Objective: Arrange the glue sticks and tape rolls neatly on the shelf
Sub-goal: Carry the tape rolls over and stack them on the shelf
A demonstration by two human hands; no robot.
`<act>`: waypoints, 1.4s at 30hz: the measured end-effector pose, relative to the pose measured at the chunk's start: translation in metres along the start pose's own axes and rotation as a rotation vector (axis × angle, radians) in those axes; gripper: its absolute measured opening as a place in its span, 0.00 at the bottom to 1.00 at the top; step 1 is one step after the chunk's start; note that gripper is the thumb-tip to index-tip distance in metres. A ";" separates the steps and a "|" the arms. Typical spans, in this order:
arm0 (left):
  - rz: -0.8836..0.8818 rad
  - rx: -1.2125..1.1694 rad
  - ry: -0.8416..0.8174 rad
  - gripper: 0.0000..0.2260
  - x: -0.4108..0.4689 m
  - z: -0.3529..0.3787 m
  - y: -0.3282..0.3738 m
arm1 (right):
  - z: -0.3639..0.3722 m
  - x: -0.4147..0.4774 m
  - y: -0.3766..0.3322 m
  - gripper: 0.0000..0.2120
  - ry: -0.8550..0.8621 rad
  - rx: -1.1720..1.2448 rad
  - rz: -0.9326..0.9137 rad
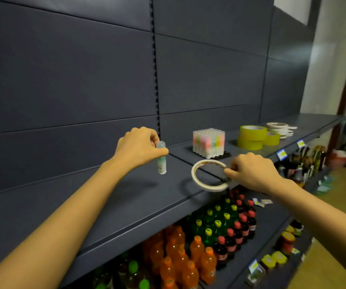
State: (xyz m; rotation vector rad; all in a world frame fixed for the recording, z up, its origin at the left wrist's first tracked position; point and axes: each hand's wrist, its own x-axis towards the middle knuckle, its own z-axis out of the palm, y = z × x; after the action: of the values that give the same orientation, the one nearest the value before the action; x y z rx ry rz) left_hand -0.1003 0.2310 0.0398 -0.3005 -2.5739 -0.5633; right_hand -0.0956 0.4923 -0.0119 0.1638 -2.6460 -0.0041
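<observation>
My left hand [139, 147] pinches a small glue stick [161, 158] upright by its clear cap, just above the dark grey shelf [126, 197]. My right hand [253, 171] pinches the near rim of a thin white tape roll [206, 177], which is tilted and lifted over the shelf's front part. Further right on the shelf stands a block of pastel glue sticks [208, 142]. Beyond it lie yellow-green tape rolls [252, 137] in a stack, and then a pile of thin white tape rolls [279, 128].
A dark panelled back wall [84, 80] rises behind the shelf. The shelf below holds orange, green and red drink bottles [209, 243]. Lower shelves at the right carry jars and price tags [281, 154]. Tan floor [345, 195] and a blue chair lie at far right.
</observation>
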 end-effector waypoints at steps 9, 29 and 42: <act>0.016 0.010 -0.003 0.07 0.047 0.084 0.101 | 0.020 0.017 0.121 0.16 0.020 0.050 0.062; 0.033 0.263 0.101 0.07 0.168 0.211 0.148 | 0.077 0.101 0.258 0.21 -0.021 0.162 0.019; 0.091 0.911 -0.011 0.10 0.203 0.241 0.171 | 0.087 0.183 0.284 0.17 0.077 0.259 -0.211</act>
State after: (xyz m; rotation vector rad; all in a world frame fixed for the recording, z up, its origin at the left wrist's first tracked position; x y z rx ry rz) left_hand -0.3209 0.5117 0.0062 -0.0935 -2.5112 0.6488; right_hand -0.3297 0.7503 0.0066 0.5174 -2.5318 0.2695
